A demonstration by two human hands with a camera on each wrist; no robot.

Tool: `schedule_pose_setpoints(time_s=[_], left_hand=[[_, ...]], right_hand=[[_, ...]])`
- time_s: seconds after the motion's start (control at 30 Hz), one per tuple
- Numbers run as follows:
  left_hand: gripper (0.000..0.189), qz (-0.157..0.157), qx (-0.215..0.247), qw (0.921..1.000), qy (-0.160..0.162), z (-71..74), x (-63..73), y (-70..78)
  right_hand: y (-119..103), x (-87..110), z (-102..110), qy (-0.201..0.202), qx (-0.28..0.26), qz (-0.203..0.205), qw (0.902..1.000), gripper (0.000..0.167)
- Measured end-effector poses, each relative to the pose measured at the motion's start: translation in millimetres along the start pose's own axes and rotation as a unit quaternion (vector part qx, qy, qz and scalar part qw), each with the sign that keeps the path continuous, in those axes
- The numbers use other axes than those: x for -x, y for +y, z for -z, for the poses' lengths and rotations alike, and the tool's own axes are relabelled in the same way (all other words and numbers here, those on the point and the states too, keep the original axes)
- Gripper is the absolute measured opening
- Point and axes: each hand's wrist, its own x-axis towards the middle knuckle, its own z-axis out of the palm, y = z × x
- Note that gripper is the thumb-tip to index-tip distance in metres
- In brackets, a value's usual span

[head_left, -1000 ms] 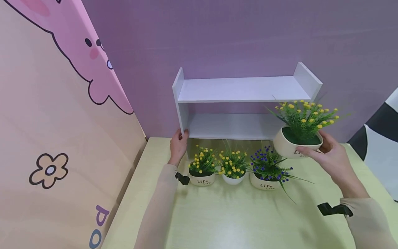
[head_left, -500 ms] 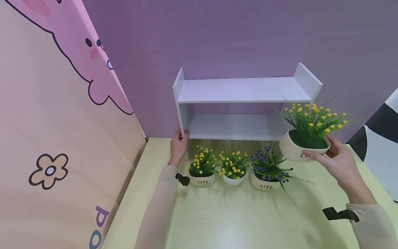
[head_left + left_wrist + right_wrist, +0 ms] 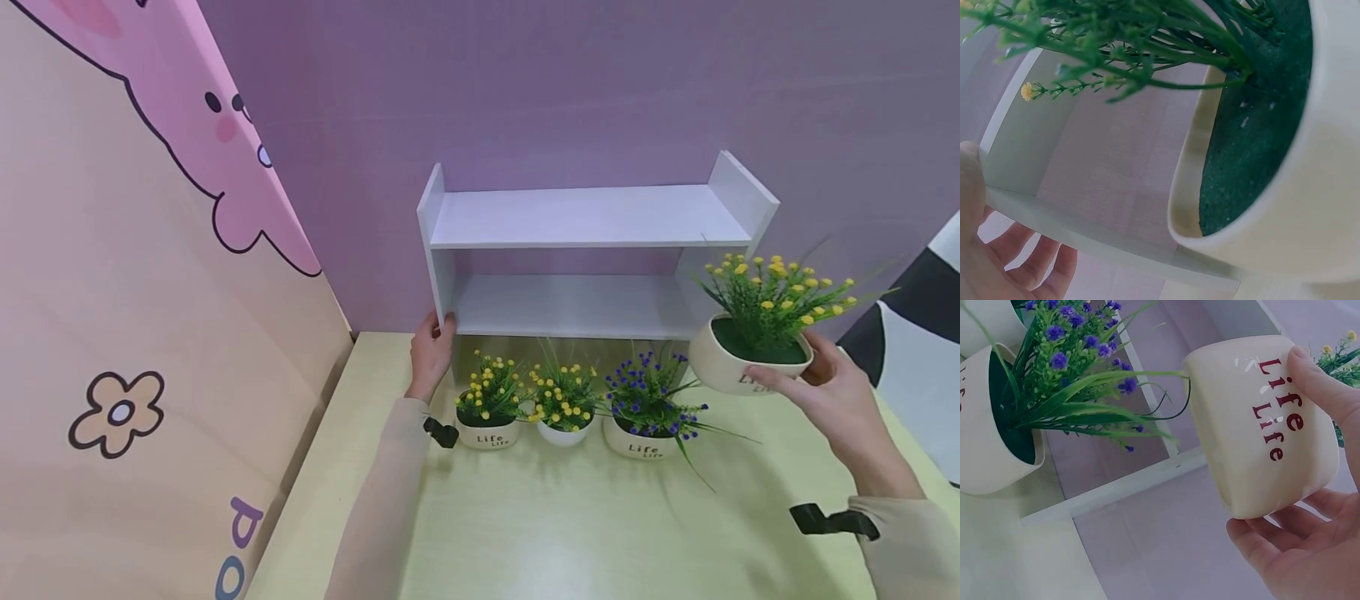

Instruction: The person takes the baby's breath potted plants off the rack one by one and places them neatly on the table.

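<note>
My right hand (image 3: 843,408) grips an oval cream flower pot (image 3: 723,360) with "Life" lettering and artificial yellow flowers, raised above the table in front of the shelf's right side. The right wrist view shows thumb on the lettered face and fingers beneath the pot. My left hand (image 3: 431,358) holds the left side panel of a white two-tier shelf (image 3: 585,218); in the left wrist view its fingers (image 3: 1054,275) bend around the panel's edge. Before the shelf stand a yellow-flowered pot (image 3: 487,435), a smaller white yellow-flowered pot (image 3: 562,433) and a purple-flowered pot (image 3: 637,443).
Both shelf boards are bare. A pale wooden table (image 3: 555,525) carries everything, with a purple wall (image 3: 570,92) behind and a decorated panel (image 3: 187,333) along the left. Something black and white (image 3: 918,350) stands beyond the table's right edge.
My right hand has moved right and slightly down with the yellow-flowered pot, uncovering more of the shelf's right end. My left hand and the standing pots have stayed put.
</note>
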Motion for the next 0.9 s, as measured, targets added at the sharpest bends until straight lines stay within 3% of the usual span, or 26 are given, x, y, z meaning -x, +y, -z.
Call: schedule_pose_setpoints(time_s=[0.63, 0.9], left_hand=[[0.053, 0.003, 0.0, 1.0, -0.002, -0.2, -1.3, 1.8], [0.051, 0.013, -0.009, 0.9999, -0.003, 2.6, 1.3, 3.7]], right_hand=[[19.1, 0.4, -4.6, 0.023, -0.03, 0.019, 0.9991, 0.102], [27.1, 3.6, -5.3, 0.006, -0.021, -0.008, 0.9997, 0.102]])
